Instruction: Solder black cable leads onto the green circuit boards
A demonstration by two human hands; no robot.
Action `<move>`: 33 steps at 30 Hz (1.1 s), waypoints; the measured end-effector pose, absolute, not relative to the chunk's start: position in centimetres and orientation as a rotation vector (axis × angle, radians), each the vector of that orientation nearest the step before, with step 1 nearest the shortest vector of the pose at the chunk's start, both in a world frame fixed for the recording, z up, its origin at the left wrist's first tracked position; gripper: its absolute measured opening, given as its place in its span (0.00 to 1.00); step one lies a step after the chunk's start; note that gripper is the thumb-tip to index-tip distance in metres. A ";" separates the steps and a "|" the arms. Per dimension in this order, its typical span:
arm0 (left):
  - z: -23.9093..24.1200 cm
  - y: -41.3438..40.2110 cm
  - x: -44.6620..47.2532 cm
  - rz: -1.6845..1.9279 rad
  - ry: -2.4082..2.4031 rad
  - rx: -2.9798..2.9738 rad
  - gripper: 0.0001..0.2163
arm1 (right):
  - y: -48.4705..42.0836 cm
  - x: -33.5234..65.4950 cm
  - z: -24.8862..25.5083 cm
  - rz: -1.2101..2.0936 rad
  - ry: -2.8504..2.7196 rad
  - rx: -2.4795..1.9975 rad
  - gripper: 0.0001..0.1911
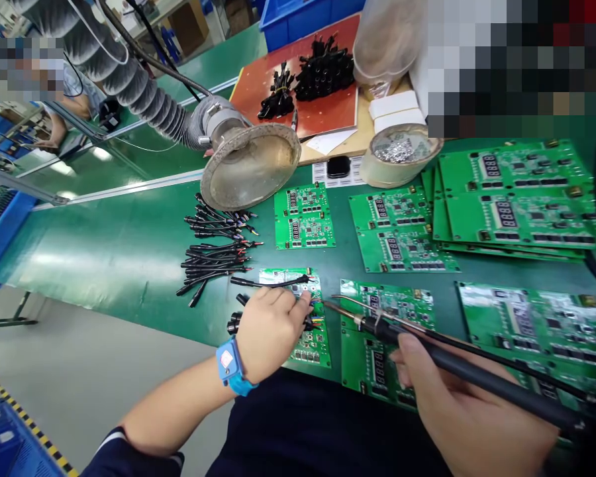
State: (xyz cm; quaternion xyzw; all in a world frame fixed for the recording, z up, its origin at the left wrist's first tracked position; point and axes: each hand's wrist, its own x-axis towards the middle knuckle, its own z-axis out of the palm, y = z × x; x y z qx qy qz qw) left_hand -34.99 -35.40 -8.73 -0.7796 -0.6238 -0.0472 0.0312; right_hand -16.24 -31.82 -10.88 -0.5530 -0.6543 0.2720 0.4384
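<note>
My left hand [271, 328], with a blue wrist strap [231, 366], rests closed on a green circuit board [312, 344] at the table's near edge and pinches thin coloured wires [314, 317] against it. My right hand [464, 411] grips a black soldering iron [457, 361]. The iron's tip points left and meets the wires beside my left fingertips. A black cable [273, 283] lies across the top of that board.
A row of black wire leads [216, 248] lies left of the board. More green boards [302, 215] and a stack of boards [516, 199] cover the green table [104, 252]. A fume extraction hood [251, 165] hangs over the middle. A solder scrap tin [402, 156] and a red tray of black connectors [308, 79] sit behind.
</note>
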 end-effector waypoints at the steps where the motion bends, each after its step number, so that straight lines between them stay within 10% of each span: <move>1: -8.7 -35.4 -34.9 -0.142 -1.921 -2.399 0.13 | -31.9 -16.2 -10.9 0.679 -1.623 -1.377 0.06; 33: -8.3 -35.5 -34.1 -0.053 -1.992 -2.318 0.13 | -31.8 -16.5 -10.4 0.634 -1.655 -1.444 0.05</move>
